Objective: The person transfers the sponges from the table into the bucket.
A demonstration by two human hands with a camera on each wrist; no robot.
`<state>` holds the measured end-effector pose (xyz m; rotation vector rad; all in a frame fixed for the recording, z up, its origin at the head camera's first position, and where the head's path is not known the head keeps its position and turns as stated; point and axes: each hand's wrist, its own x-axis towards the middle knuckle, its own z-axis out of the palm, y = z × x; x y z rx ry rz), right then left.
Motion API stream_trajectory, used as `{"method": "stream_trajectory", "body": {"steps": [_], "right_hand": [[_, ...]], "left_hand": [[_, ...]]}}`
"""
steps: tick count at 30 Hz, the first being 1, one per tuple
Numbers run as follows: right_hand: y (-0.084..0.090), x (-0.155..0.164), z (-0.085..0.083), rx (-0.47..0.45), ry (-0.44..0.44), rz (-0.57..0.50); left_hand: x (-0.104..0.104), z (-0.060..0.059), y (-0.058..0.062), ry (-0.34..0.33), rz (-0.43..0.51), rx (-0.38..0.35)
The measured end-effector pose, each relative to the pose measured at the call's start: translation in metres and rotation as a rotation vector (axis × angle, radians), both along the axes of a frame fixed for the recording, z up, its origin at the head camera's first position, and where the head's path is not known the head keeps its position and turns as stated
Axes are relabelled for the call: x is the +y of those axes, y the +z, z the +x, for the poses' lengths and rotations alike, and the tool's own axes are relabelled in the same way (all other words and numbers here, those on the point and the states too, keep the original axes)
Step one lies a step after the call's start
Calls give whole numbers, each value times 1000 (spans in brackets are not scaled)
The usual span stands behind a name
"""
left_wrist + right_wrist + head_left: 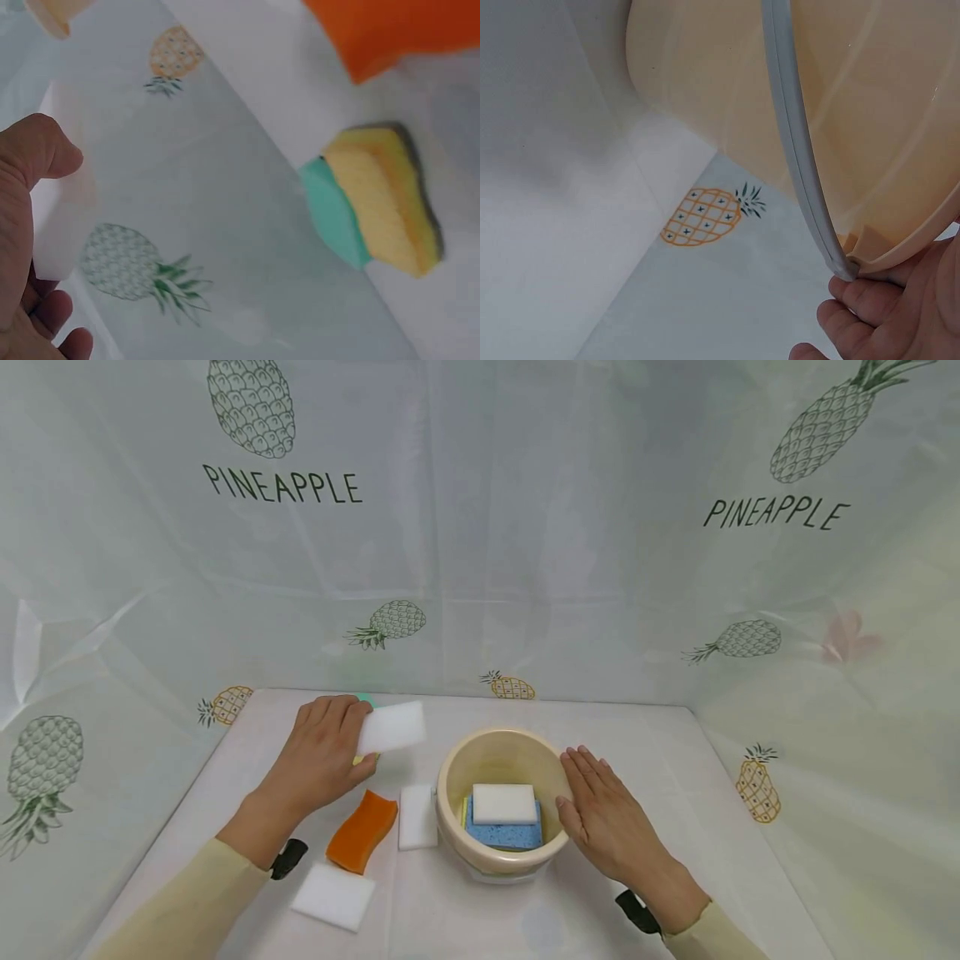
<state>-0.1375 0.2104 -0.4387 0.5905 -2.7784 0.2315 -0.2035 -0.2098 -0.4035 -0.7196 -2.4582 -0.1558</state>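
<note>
My left hand (341, 731) pinches a white sponge (392, 727) by its left end and holds it a little above the table, behind and left of a beige bowl (450, 777). A yellow and teal sponge (375, 202) lies beneath that hand. In the bowl, another white sponge (504, 803) lies on top of a blue sponge (510, 837). My right hand (588, 781) lies with straight fingers against the bowl's right side; in the right wrist view its fingertips (866, 307) sit just under the bowl's rim (795, 157).
An orange curved sponge (362, 831) and a white sponge (417, 816) lie left of the bowl, and a further white sponge (333, 896) is near the front edge. A pineapple-print sheet (525, 568) walls in the white table (660, 752) at the back and on both sides.
</note>
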Motion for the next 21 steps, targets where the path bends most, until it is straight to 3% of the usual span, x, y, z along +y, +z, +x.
{"method": "stream_trajectory", "body": {"steps": [12,21], "right_hand": [[1,0,-1,38,13,10],[1,1,-1,6,12,25]], "left_hand": [[54,2,27,-109,0,-55],[96,5,36,-180,-67,-208]]}}
